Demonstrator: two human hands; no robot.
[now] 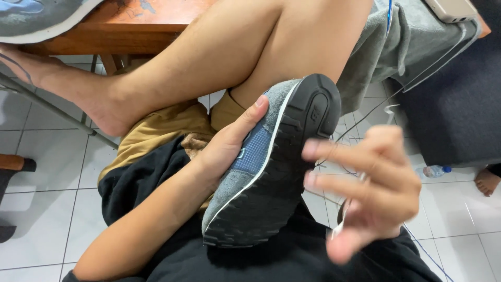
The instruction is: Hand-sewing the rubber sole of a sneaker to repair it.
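Sneaker (261, 167): grey suede, blue mesh panel, black ridged rubber sole turned upward; gripped at its side by left hand (229, 143). Right hand (365, 188) blurred, fingers spread open.

Left hand (229, 143) gripped a grey-blue sneaker (269, 167) sole-out on the lap; blurry right hand (365, 190) hovered beside it, maybe pinching a lace.

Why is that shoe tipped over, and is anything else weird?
The grey and blue shoe lies on its side, black sole outward, because the left hand holds it that way on the lap. The right hand is blurred. A plastic bottle lies tipped over on the tiled floor.
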